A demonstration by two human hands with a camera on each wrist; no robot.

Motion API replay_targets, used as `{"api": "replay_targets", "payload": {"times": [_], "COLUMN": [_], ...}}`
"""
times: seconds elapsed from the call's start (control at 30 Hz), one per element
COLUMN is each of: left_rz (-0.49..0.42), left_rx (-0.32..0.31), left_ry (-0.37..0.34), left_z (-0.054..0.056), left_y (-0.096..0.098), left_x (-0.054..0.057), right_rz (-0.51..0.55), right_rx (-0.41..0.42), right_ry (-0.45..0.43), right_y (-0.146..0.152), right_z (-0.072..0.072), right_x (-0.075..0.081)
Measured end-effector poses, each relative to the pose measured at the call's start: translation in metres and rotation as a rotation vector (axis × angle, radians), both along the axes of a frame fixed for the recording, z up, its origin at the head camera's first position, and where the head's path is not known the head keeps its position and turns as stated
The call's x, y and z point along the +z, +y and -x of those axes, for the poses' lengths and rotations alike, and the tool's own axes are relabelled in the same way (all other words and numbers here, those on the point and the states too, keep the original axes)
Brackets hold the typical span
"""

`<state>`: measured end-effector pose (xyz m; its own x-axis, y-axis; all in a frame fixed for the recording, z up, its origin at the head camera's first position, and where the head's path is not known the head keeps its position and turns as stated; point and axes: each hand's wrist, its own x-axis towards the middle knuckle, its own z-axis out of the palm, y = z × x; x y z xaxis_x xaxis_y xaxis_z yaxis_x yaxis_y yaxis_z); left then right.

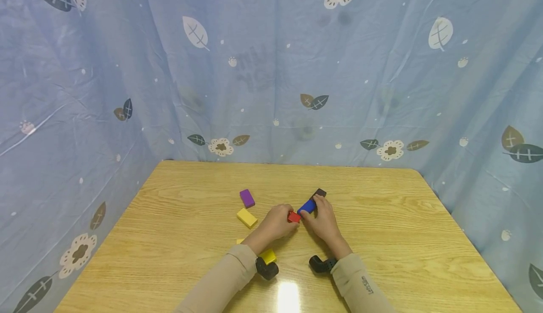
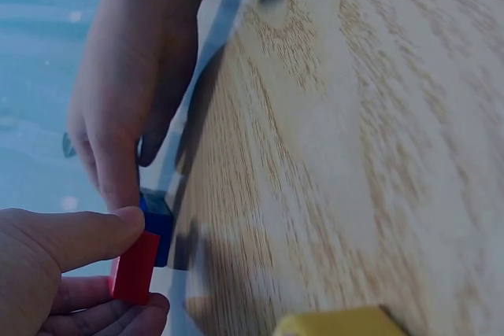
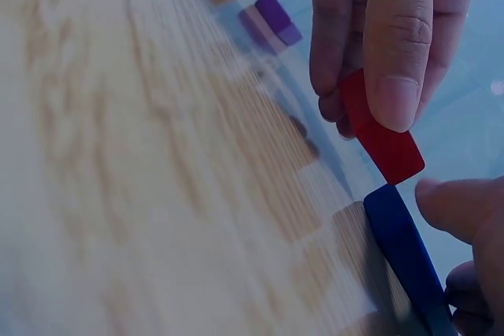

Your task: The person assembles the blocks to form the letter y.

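Thumb and fingers of my left hand (image 1: 277, 222) pinch a small red block (image 1: 294, 217). In the right wrist view that red block (image 3: 386, 135) is tilted, its lower end right at the near end of a blue block (image 3: 402, 241). My right hand (image 1: 324, 221) holds the blue block (image 1: 307, 207) at its side, with the thumb near the end by the red block and the fingers farther along. A black block (image 1: 321, 192) lines up beyond the blue one, partly covered by the right fingers. Both lie on the wooden table (image 1: 382, 218).
Left of the hands lie a purple block (image 1: 247, 198) and a yellow block (image 1: 247, 218). Another yellow block (image 1: 268, 256) shows beside the left wrist, partly hidden by the forearm. A blue patterned curtain (image 1: 254, 91) hangs behind the table's far edge.
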<state>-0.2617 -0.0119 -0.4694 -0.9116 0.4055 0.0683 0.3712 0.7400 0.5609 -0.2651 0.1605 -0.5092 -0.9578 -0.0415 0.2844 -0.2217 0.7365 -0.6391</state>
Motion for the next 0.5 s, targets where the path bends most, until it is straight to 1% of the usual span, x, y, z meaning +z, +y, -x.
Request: {"api": "replay_targets", "payload": {"times": [0.17, 0.3, 0.5], "left_rz": [0.003, 0.012, 0.035], "left_rx": [0.003, 0.014, 0.025], "left_ry": [0.005, 0.008, 0.038], "left_z": [0.0000, 0.0012, 0.0027], "left_y": [0.0010, 0.0024, 0.0039], "left_x": [-0.0001, -0.0007, -0.0008], "right_rz": [0.000, -0.001, 0.005], "right_rx": [-0.003, -0.007, -0.008], "right_ry": [0.020, 0.016, 0.026], "right_y": [0.0012, 0.0018, 0.0013], "right_z": [0.0010, 0.0025, 0.0019], "right_x": [-0.0021, -0.0021, -0.0005]}}
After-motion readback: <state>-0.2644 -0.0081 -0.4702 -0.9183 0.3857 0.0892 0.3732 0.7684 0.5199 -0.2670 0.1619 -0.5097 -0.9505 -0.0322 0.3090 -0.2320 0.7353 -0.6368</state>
